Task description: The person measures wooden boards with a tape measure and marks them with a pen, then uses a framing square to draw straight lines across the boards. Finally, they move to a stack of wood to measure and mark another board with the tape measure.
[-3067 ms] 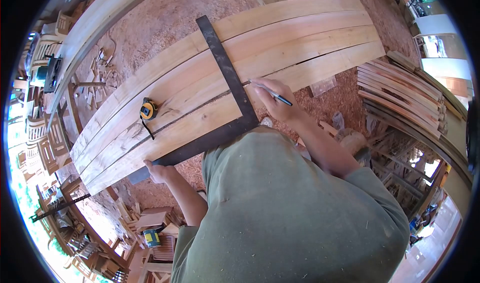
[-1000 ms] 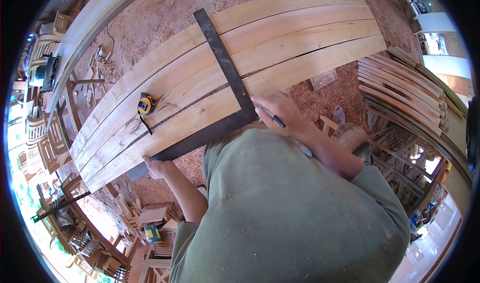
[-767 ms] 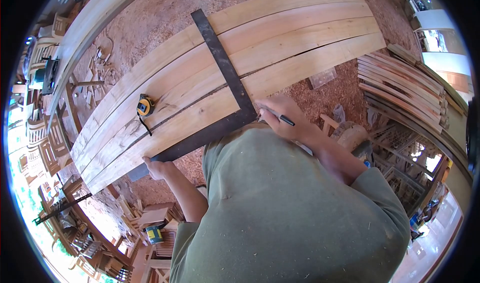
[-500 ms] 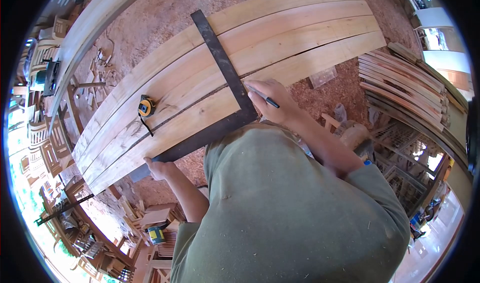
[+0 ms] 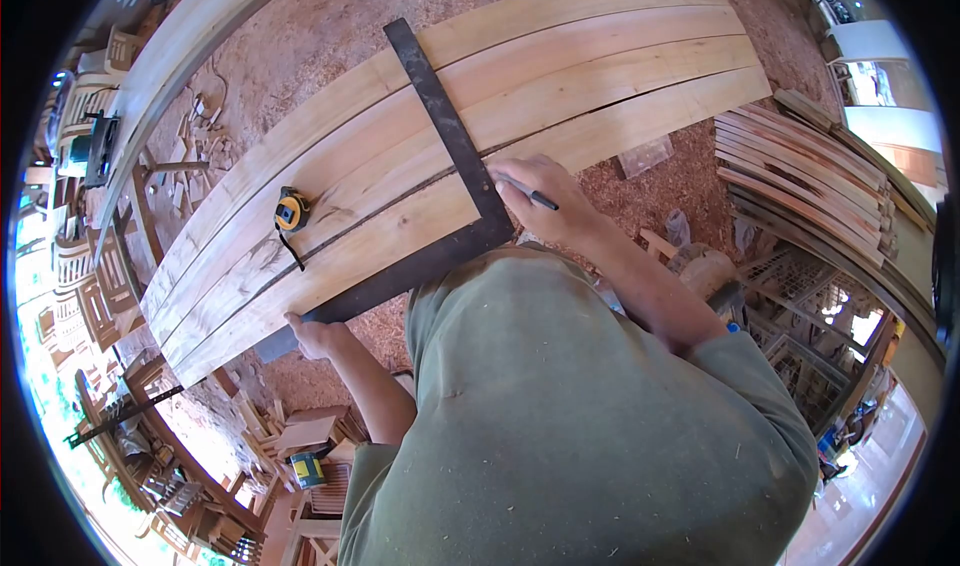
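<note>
Several long wooden boards [image 5: 560, 71] lie side by side in front of me. A dark L-shaped square [image 5: 437, 96] rests on them, one arm crossing the boards and the other along their near edge. My left hand [image 5: 318, 336] is closed on the far left part of the square's near arm. Beside the square's corner, my right hand [image 5: 540, 198] grips a dark pen [image 5: 528, 193], with its tip end by the crossing arm. A yellow and black tape measure [image 5: 291, 212] sits on the boards, left of the square.
A stack of boards [image 5: 800, 176] stands at the right, above wire racks [image 5: 800, 346]. A curved beam [image 5: 185, 51] runs along the upper left. Wood scraps [image 5: 300, 431] and a green-yellow box [image 5: 307, 469] are at the lower left. Sawdust covers the floor.
The view has shifted very slightly. Both hands keep nearly the same places, with the pen in my right hand tilted a little differently.
</note>
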Demonstrator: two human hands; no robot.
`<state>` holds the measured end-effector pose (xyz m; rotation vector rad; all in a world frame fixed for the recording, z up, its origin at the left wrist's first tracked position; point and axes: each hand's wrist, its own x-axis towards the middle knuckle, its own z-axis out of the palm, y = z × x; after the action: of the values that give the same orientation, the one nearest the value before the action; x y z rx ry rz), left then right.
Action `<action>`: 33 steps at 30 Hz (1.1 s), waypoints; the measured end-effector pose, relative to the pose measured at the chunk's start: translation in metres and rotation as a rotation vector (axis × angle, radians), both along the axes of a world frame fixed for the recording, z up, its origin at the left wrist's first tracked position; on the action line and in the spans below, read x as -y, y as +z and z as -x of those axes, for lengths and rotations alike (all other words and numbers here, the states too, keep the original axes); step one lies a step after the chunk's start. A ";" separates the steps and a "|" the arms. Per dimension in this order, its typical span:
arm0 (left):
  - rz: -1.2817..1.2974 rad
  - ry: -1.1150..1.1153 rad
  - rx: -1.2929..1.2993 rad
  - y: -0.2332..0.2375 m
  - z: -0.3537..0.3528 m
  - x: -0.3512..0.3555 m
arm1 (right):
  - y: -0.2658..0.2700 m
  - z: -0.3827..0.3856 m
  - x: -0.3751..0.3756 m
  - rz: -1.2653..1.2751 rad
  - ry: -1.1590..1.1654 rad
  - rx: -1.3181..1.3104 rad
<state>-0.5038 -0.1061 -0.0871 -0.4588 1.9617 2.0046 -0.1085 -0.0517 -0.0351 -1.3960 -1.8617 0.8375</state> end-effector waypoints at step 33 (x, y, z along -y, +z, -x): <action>0.133 -0.021 -0.040 0.015 -0.023 -0.006 | -0.045 0.001 0.052 0.928 -0.341 -0.675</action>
<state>-0.4805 -0.1000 -0.0717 -0.4297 2.1243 1.8916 -0.1099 -0.1033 -0.0806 -1.5708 -0.6800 1.8220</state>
